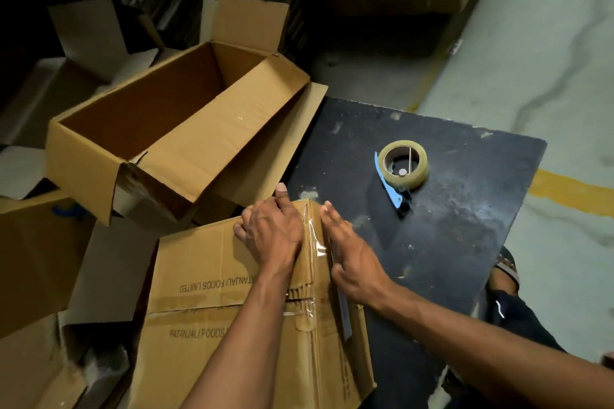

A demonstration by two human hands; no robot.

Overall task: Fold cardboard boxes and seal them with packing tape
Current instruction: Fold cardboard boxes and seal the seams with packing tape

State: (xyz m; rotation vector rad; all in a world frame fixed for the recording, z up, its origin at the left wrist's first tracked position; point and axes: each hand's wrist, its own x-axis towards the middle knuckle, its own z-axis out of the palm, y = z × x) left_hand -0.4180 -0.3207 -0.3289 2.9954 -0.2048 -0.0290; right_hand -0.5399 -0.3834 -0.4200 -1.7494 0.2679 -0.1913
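Smoothing clear packing tape [314,242] along the printed cardboard box [212,282], which is leaning on the dark worktop [448,216]; left hand [270,232] and right hand [352,259] are pressing with flat fingers. Probably light, stiffest at its edges.

I have one view only, from the head camera, looking steeply down and forward over the black board [432,242]. It sits close above the board's near left corner, wide-angled, so the edges bend. The floor [548,76] shows beyond the board's far right side.
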